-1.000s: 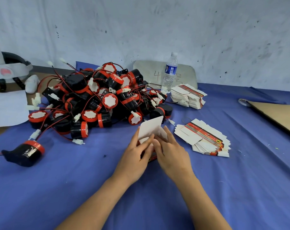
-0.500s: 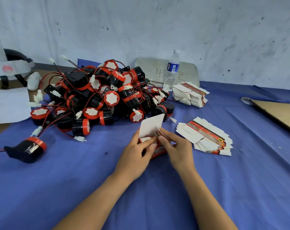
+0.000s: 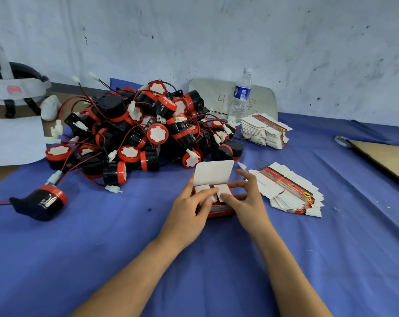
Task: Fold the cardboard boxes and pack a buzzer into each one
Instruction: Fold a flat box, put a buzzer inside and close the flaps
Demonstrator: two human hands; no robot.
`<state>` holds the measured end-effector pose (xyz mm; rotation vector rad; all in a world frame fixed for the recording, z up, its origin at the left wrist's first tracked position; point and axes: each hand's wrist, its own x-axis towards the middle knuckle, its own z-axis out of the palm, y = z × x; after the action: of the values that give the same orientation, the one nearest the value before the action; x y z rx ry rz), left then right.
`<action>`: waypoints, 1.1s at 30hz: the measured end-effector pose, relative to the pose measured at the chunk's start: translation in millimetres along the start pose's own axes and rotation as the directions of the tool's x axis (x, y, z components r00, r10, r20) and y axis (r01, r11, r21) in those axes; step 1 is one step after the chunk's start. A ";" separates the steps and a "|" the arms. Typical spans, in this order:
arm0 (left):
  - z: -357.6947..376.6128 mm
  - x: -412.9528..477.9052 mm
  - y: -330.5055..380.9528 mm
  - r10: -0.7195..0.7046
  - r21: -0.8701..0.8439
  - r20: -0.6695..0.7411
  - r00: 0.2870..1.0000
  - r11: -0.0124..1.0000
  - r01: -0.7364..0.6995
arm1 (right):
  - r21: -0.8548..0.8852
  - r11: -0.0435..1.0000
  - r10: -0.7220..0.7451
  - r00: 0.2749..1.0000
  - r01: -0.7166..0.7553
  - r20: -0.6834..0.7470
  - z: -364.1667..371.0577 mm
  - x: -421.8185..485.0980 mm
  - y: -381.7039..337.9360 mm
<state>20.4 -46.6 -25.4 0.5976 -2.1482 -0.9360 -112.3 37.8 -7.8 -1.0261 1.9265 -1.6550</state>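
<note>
A water bottle (image 3: 240, 97) stands before a grey board (image 3: 207, 92). A brown cardboard sheet (image 3: 386, 159) lies on the blue cloth (image 3: 102, 248).

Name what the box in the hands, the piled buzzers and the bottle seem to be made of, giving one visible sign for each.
The box: thin card, matt white inside, printed red outside; its flaps crease sharply. The buzzers: probably moulded plastic, glossy black bodies with red rings; highlights show. The bottle: clear plastic, likely; see-through, with a white cap.
</note>
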 end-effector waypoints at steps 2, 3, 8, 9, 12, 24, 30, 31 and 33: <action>-0.7 1.3 0.7 -0.018 -0.034 0.063 0.998 0.999 0.021 | 0.012 1.000 0.016 0.998 -0.017 0.059 -3.9 1.0 1.2; -1.0 2.1 0.9 -0.040 -0.049 0.090 0.995 0.998 0.045 | 0.009 1.000 0.019 0.996 -0.020 0.084 -4.2 1.2 1.9; 0.7 0.6 1.8 -0.006 -0.014 0.157 0.988 1.000 0.008 | 0.015 0.996 -0.094 0.990 0.093 0.110 0.4 -0.6 3.9; 1.9 -1.4 2.5 0.031 0.093 0.145 0.989 0.995 -0.045 | 0.048 0.992 -0.124 0.984 0.119 0.129 1.6 -1.1 3.4; 7.3 -8.6 6.9 0.061 0.353 0.046 0.997 0.933 -0.074 | 0.128 0.976 -0.196 0.970 0.178 0.145 4.5 -2.3 2.0; 2.1 -8.8 15.4 0.244 0.320 -0.040 0.969 0.922 -0.218 | 0.081 0.985 -0.161 0.983 0.154 0.091 5.3 2.0 5.4; -6.0 -6.0 10.8 0.203 0.078 0.093 0.975 0.975 -0.210 | 0.175 0.960 -0.229 0.973 0.220 0.034 7.1 -11.0 -9.2; -6.3 -5.4 10.1 0.210 0.047 0.104 0.972 0.975 -0.216 | 0.180 0.956 -0.240 0.971 0.234 0.016 7.0 -11.3 -9.6; -5.0 -4.1 8.4 0.210 0.028 0.103 0.972 0.976 -0.214 | 0.159 0.952 -0.260 0.965 0.262 -0.037 7.5 -10.6 -8.1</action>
<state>25.7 -40.9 -18.2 0.3368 -2.2713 -0.8233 -97.8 40.4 -3.3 -1.2478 1.6880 -1.9322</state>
